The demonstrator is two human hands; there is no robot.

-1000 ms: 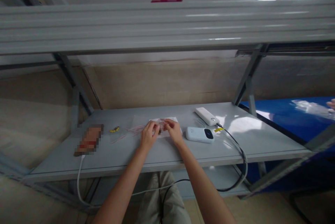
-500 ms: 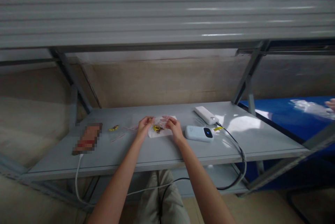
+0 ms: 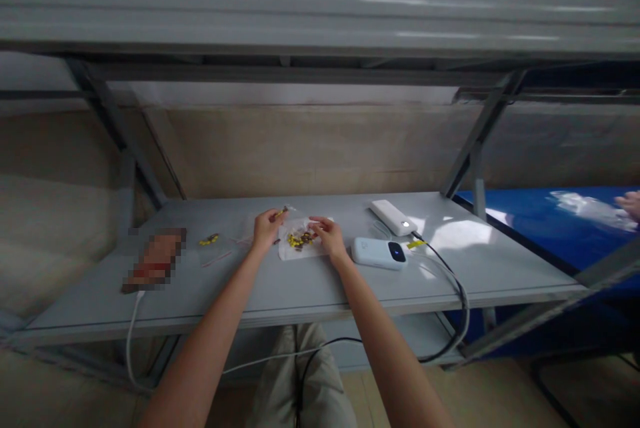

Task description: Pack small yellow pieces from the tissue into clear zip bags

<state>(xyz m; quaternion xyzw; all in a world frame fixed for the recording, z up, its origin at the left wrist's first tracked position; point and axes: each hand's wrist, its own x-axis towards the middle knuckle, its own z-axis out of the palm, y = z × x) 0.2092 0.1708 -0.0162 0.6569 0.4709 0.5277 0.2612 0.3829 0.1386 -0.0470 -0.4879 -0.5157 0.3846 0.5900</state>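
My left hand [image 3: 267, 229] is raised slightly at the left of a white, partly see-through bag or sheet [image 3: 287, 255]. Its thumb and fingers pinch a small yellow-and-dark piece [image 3: 281, 213], with a clear bit of plastic by its tip. A loose pile of yellow and brown pieces [image 3: 300, 239] lies on the white sheet. Over the right side of this pile, my right hand [image 3: 327, 236] has its fingers bent and close together; what they grip is too small to make out. One dark piece [image 3: 277, 241] rests between my left hand and the sheet.
Farther left lie a small yellow cluster [image 3: 209, 239], pale pinkish strips [image 3: 217, 258] and a blurred-out phone-like object [image 3: 157, 258] on a white cable. To the right are a light-blue power bank [image 3: 377, 253], a white one [image 3: 393, 217] and cables. Another person's hand [image 3: 631, 203] shows far right.
My left hand has moved left and up from the sheet with a small yellow-and-dark piece. The pile is more exposed. My right hand stays beside it. The camera view has tilted down.
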